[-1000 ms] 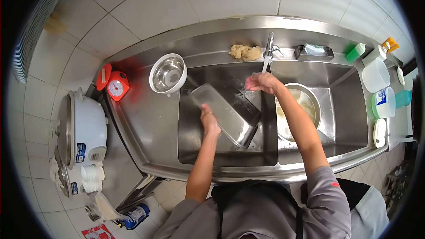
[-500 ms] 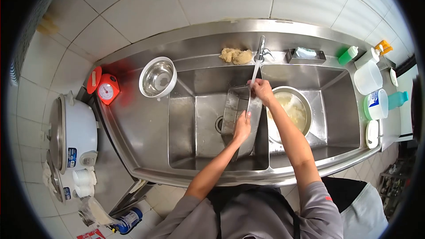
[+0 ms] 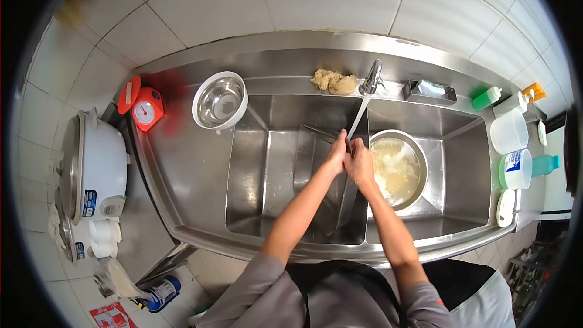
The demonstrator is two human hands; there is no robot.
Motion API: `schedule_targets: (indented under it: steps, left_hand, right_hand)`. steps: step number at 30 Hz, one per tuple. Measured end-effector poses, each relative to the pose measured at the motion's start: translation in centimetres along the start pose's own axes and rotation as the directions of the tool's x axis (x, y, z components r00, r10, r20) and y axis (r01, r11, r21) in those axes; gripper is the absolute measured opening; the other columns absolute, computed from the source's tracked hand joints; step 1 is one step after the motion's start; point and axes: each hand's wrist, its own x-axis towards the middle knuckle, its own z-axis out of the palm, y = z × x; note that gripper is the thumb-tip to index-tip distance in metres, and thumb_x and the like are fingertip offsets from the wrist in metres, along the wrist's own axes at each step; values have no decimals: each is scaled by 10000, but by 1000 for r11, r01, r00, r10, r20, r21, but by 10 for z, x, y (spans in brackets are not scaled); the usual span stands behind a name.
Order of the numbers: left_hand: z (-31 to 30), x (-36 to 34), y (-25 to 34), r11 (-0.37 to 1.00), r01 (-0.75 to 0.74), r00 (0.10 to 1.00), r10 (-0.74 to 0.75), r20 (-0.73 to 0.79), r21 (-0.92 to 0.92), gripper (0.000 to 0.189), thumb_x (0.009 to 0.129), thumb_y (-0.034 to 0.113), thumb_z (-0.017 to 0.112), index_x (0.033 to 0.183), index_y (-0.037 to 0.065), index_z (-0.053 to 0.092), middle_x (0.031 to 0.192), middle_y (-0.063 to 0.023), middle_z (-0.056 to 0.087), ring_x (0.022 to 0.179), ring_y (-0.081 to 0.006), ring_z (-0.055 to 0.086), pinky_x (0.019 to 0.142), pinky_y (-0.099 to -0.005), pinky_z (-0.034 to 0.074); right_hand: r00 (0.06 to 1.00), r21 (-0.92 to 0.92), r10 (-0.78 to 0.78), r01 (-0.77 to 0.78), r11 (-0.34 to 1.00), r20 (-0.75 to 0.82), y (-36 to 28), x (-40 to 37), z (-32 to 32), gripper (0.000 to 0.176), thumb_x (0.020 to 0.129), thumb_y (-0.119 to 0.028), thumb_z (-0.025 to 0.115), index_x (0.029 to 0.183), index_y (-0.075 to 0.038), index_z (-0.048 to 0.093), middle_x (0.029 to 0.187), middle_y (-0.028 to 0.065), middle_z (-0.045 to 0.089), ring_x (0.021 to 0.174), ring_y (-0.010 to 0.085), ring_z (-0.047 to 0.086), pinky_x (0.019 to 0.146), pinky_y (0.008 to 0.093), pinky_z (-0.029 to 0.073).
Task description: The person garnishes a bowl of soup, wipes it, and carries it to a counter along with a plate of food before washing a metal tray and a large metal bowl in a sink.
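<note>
Under the stream from the tap [image 3: 372, 77], over the divider side of the left basin, my two hands are close together. My left hand [image 3: 337, 153] has its fingers closed, with a narrow dark thing showing between it and the other hand. My right hand [image 3: 360, 163] is curled against the left one, fingers closed; what they hold is mostly hidden. Below and left of them a rectangular grey container [image 3: 305, 159] rests in the left basin [image 3: 248, 164], partly covered by my left arm. A round metal pot [image 3: 419, 191] with cloudy liquid and pale lumps sits in the right basin.
A white-rimmed metal bowl [image 3: 220, 102] stands on the left drainboard near a red scale [image 3: 147, 109]. Behind the basins lie a tan scrubbing pad [image 3: 334, 82] and a metal tray [image 3: 430, 92]. Bottles and plastic tubs [image 3: 509, 132] line the right edge. A large cooker [image 3: 103, 167] is at left.
The grey container was upright between my hands under the water; now it lies lower in the left basin. My hands have come together beneath the stream. The view has shifted slightly.
</note>
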Motion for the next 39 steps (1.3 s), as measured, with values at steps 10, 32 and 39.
schedule_targets:
  steps: [10,32,39]
  left_hand:
    - [-44,39,26,996,-84,930,67,-361,-33,101,570,-29,435,635,47,416,601,-74,376,532,-210,393,491,-346,372]
    - [-86,-109,-71,594,-507,793,606,67,624,550,712,-102,303,1253,-34,236,1202,-220,405,1141,-303,400,972,-327,279]
    - [-82,-105,-93,542,-584,775,595,215,604,554,712,-119,299,1253,-23,230,1219,-216,389,1182,-276,373,981,-318,264]
  right_hand:
    - [981,156,-7,-24,987,193,-30,-39,-8,222,688,-49,598,861,-12,463,570,105,509,502,239,522,504,334,423]
    - [669,707,328,-708,7,667,-1,121,32,250,905,-117,325,922,59,503,860,172,576,737,262,605,657,357,536]
    - [931,-101,224,-203,974,289,-12,113,52,649,683,-367,694,1109,23,396,892,179,567,731,283,599,595,339,515]
